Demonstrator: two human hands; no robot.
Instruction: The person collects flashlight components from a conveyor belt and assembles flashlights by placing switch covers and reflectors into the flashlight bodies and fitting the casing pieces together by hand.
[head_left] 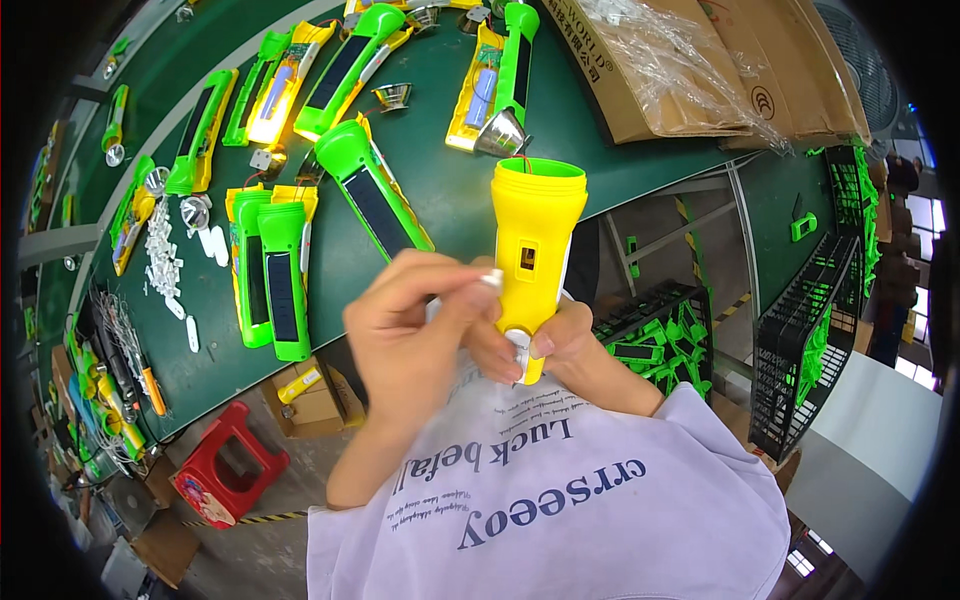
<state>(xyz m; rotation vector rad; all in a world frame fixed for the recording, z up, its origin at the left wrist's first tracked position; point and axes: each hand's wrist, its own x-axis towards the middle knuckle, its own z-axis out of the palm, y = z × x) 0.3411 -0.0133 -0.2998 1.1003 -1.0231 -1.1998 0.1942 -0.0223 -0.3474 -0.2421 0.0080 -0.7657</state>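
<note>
A yellow flashlight body point(540, 225) with a green inner rim stands upright in front of my chest. My right hand point(568, 332) is closed around its lower end, near a round white part. Between thumb and index finger, my left hand point(405, 315) pinches a small white plastic piece point(493, 278). That piece is just left of the rectangular slot point(527, 257) in the yellow body. On the table, beyond my left hand, lies a green flashlight half point(370, 190) with a dark panel.
Several opened green and yellow flashlights with reflectors cover the green table point(470, 205). A heap of white pieces point(165, 255) lies at left. A cardboard box point(660, 75) with clear plastic stands at far right. Black crates point(805, 345) hold green parts; a red stool point(230, 465) stands lower left.
</note>
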